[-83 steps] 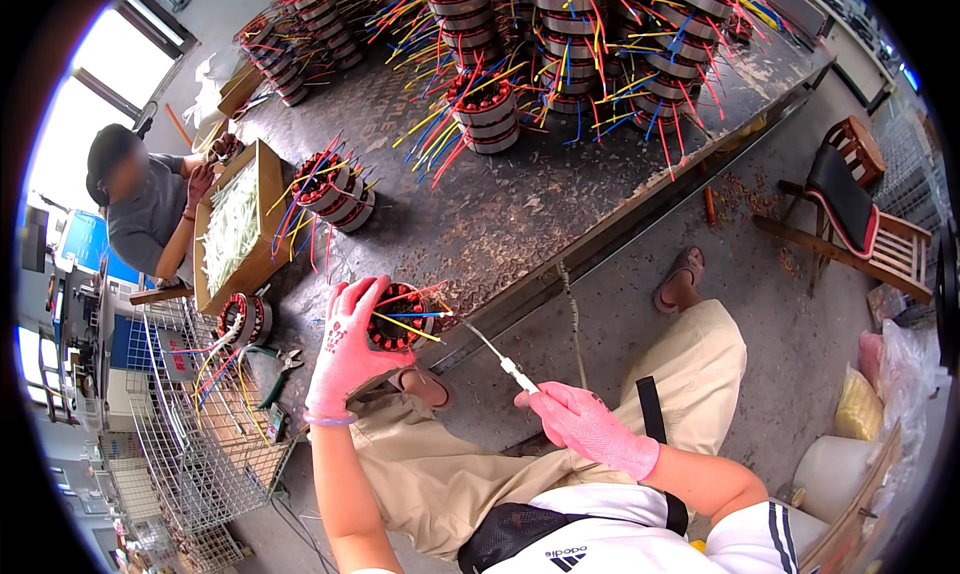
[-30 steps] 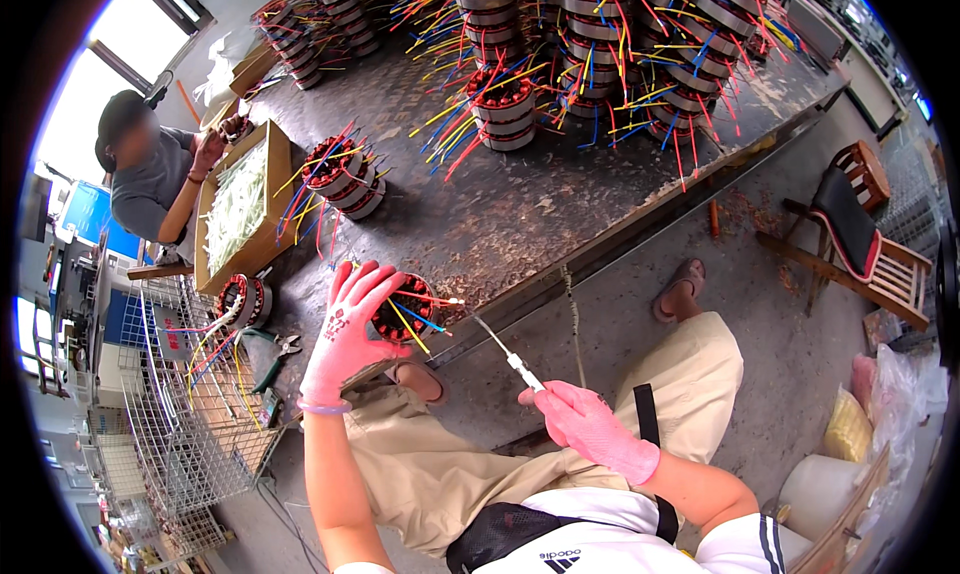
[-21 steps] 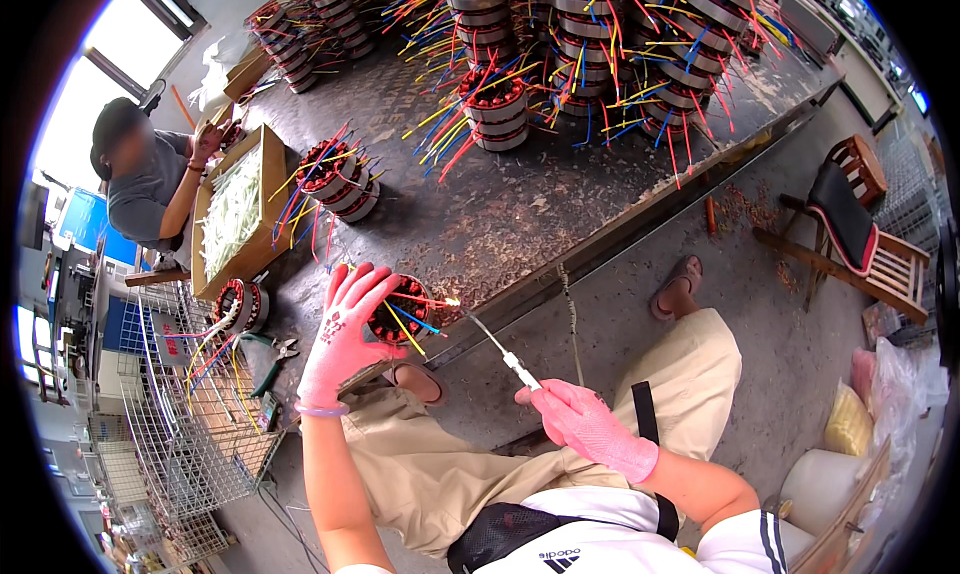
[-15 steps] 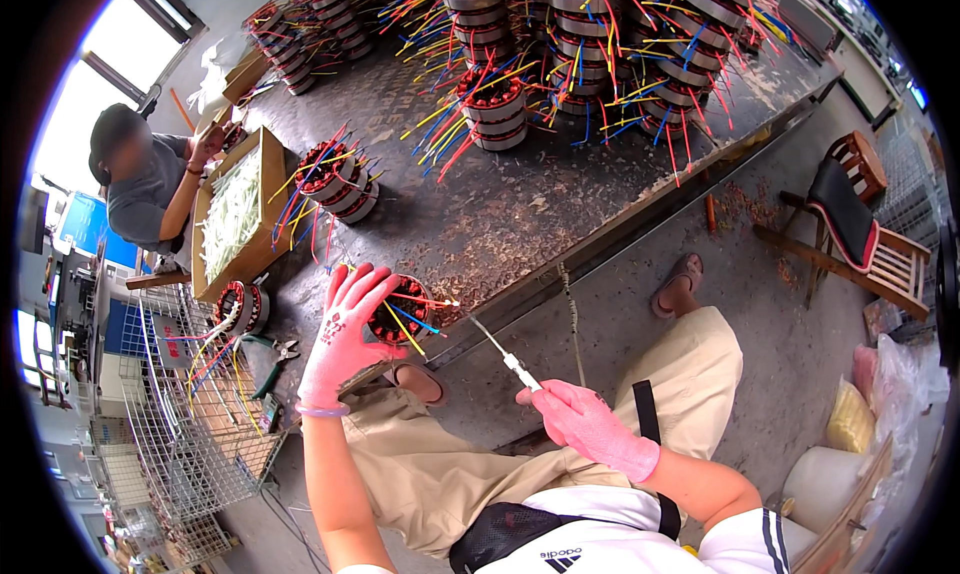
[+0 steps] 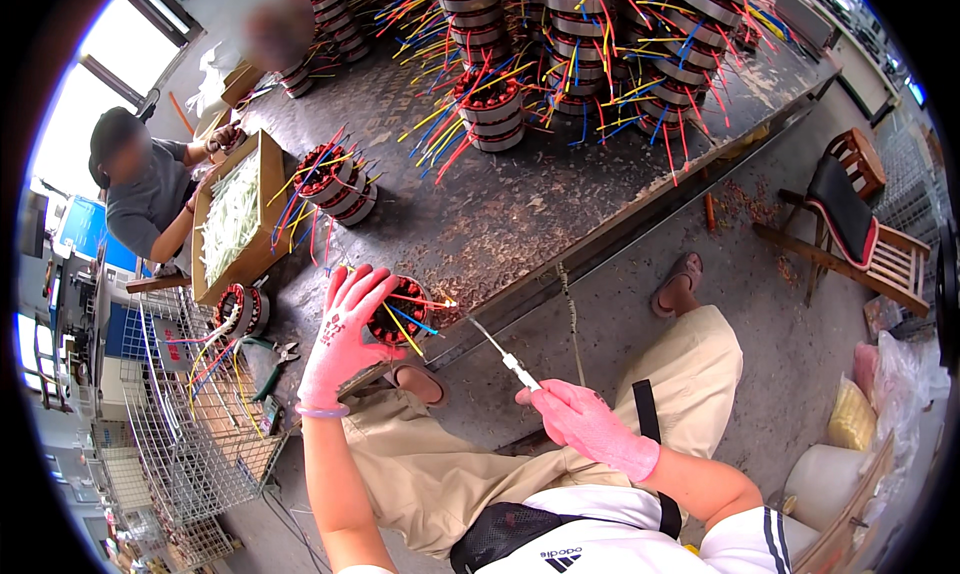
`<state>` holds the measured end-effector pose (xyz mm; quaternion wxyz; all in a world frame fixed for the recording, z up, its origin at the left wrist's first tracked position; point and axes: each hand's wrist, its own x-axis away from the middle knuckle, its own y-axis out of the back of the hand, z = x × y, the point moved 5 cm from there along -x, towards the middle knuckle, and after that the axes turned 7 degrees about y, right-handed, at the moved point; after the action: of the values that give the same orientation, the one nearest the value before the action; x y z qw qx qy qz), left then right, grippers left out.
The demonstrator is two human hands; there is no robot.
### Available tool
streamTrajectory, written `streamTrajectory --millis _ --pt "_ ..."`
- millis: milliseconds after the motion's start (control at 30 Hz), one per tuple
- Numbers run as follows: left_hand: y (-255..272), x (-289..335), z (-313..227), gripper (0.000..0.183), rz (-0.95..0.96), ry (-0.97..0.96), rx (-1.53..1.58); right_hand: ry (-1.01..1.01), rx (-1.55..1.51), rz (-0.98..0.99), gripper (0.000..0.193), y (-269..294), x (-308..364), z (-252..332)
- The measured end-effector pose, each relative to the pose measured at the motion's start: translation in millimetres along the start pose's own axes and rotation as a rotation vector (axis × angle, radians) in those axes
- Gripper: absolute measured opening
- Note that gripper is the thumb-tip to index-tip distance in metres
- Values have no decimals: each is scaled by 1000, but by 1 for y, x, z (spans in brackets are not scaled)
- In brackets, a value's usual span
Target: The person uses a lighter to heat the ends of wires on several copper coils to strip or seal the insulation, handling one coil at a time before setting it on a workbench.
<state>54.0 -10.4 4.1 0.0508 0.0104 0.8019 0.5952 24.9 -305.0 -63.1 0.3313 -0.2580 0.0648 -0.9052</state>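
Observation:
My left hand [image 5: 345, 324], in a pink glove, steadies a motor stator [image 5: 396, 319] with a red-wound core at the table's near edge, fingers along its left side and thumb below. Red, yellow and blue leads stick out of it to the right. In my gloved right hand [image 5: 590, 424] is a slim white-handled tool [image 5: 518, 369] with a thin metal neck, held over my lap. The neck points up-left at the red leads' ends, where a small bright orange glow like a flame shows. The tool's exact kind is unclear.
Stacked stators [image 5: 495, 114] with coloured leads fill the table's far side. A wooden box [image 5: 268, 174] of pale strips stands left, by a seated co-worker [image 5: 145, 189]. Another person's blurred head shows behind. Pliers [image 5: 270, 369] lie left of me; a wooden chair [image 5: 850, 234] stands right.
The glow at the lead ends has grown brighter and more orange. My hands have barely moved. A blurred head has appeared across the table, and the co-worker's hands have shifted.

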Motion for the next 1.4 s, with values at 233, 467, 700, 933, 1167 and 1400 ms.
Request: streamTrajectory --millis 233,467,700,933,1167,1400 --pt "-1 0 1 95 -1 1 1 12 33 3 31 0 0 6" --pt "0 -1 3 96 28 15 26 -55 -53 -11 28 0 2 6" --pt "-1 0 7 99 30 21 57 -27 -122 -12 31 -3 0 1" --pt "-2 1 9 101 24 16 69 -45 -59 7 30 -2 0 4" --pt "-2 1 10 102 29 23 65 -21 -99 10 30 -3 0 4" --pt "0 -1 5 100 33 23 77 -12 -86 17 30 0 -1 -1"
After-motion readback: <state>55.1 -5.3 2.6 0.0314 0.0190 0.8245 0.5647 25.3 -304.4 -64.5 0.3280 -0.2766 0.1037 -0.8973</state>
